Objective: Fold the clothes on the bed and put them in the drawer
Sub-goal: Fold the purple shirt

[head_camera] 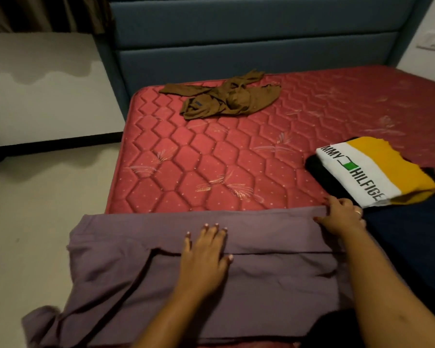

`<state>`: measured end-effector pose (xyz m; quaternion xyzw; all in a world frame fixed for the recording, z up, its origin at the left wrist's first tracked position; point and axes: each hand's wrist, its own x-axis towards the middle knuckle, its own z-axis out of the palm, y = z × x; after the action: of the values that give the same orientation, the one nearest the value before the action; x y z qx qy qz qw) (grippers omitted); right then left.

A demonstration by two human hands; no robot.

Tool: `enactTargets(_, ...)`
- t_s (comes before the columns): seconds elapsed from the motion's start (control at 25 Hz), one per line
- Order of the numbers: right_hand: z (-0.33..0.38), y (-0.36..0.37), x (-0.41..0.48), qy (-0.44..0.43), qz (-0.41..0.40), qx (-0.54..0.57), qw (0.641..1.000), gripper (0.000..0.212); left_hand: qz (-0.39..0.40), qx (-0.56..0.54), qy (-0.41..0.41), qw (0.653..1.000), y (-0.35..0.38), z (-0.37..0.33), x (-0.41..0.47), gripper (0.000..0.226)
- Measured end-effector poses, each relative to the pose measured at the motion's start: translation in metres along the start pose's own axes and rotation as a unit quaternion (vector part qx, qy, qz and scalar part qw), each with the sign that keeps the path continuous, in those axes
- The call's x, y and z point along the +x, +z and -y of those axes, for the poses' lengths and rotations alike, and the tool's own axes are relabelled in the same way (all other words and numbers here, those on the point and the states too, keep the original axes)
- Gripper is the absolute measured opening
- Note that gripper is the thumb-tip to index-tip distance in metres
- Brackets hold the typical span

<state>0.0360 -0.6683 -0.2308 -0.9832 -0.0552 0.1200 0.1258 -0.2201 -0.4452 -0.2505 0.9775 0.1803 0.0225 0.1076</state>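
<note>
The purple garment point(274, 280) lies nearest, spread over the near edge of the bed's red mattress point(211, 159) with its left part hanging off toward the floor. It looks partly folded, with one layer already turned over. The left hand point(204, 254) presses flat on its middle with straight fingers, while the right hand point(342, 218) curls its fingers point(337, 203) round the far right edge. Just beside that hand sits a folded Tommy Hilfiger top point(369, 169), which I judge finished. The brown shirt point(226, 101) lies crumpled near the headboard, not yet folded. By count there is one garment folded, one in hand and one waiting, plus one navy fabric point(412, 242) at the right that I cannot identify. No drawer is in view, so putting the clothes away appears to be left.
</note>
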Motion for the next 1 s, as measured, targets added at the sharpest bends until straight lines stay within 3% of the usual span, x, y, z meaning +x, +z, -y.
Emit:
enactTargets(0.16,-0.024,-0.008,0.012,0.070,0.003,0.081,0.994,0.065,0.047,-0.014,0.001,0.999,0.029,-0.055,0.016,0.085)
enactTargets(0.28,-0.027,-0.012,0.030,0.096,0.013,0.089,0.991,0.050,0.038,0.009,0.021,0.999,0.034,-0.088,0.031,0.072)
enactTargets(0.4,-0.027,-0.018,0.040,0.131,-0.049,0.176,0.974,0.041,0.066,-0.009,0.026,0.997,0.046,-0.108,0.040,0.079)
enactTargets(0.52,-0.026,-0.021,0.038,0.162,-0.158,0.144,0.963,0.033,0.066,-0.005,0.025,0.997,0.047,-0.123,0.047,0.079)
enactTargets(0.64,-0.009,-0.012,0.027,0.097,-0.275,0.078,0.953,0.025,0.086,-0.005,0.032,0.996,0.052,-0.137,0.055,0.079)
enactTargets(0.72,0.021,-0.002,0.014,-0.057,-0.313,0.072,0.945,0.026,0.083,0.004,0.037,0.996,0.058,-0.145,0.064,0.075)
enactTargets(0.76,0.036,0.005,0.005,-0.161,-0.266,0.100,0.945,0.028,0.068,0.013,0.043,0.997,0.059,-0.148,0.066,0.069)
enactTargets(0.84,0.056,0.026,-0.017,-0.333,-0.037,0.147,0.931,0.037,0.038,0.023,0.055,0.997,0.065,-0.152,0.067,0.057)
enactTargets(0.88,0.056,0.038,-0.024,-0.371,0.055,0.116,0.920,0.042,0.028,0.018,0.054,0.998,0.070,-0.153,0.066,0.056)
enactTargets(0.92,0.049,0.046,-0.024,-0.377,0.088,0.062,0.920,0.046,0.023,0.016,0.049,0.998,0.073,-0.154,0.064,0.057)
enactTargets(1.0,0.026,0.052,-0.013,-0.323,0.053,0.015,0.945,0.051,0.010,0.020,0.046,0.999,0.075,-0.154,0.062,0.055)
